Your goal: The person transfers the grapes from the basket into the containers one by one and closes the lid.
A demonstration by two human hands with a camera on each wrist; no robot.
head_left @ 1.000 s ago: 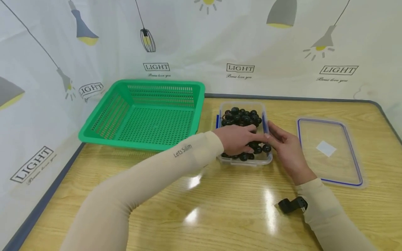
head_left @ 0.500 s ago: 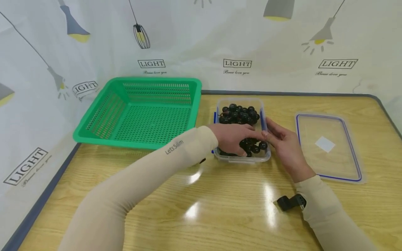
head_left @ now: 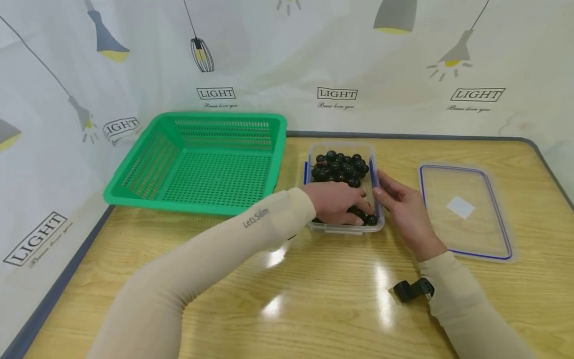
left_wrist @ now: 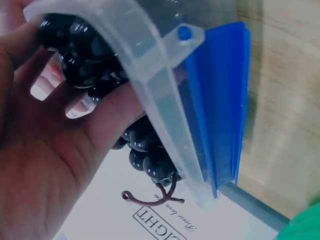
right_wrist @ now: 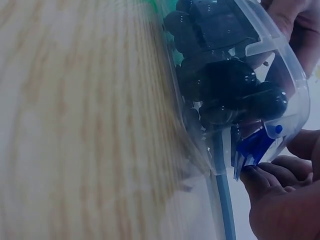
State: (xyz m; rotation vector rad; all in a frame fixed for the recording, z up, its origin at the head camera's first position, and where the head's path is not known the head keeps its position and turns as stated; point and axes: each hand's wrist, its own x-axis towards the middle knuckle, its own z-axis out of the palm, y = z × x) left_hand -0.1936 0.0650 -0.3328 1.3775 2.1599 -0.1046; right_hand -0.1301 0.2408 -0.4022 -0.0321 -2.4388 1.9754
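Note:
A clear plastic food container point(head_left: 345, 230) with blue side clips stands on the table. Dark grapes point(head_left: 341, 167) fill its far part, and more grapes point(head_left: 371, 220) lie at its near end. My left hand point(head_left: 336, 202) reaches in from the left. In the left wrist view its thumb and fingers curl round a bunch of grapes point(left_wrist: 82, 55) inside the wall; a brown stem point(left_wrist: 155, 200) shows beyond. My right hand point(head_left: 410, 212) holds the container's right side. The right wrist view has its fingers bent at the blue clip point(right_wrist: 255, 145).
To the left of the container sits a green slotted basket point(head_left: 219, 182). A clear lid point(head_left: 482, 212) with a blue seal and a white label lies at the right. Behind the wooden table point(head_left: 323, 299) hangs a printed cloth point(head_left: 278, 45).
The left hand's fingers have come away from the container's right rim and lowered onto the near grapes. My right hand stays at the same side of the container.

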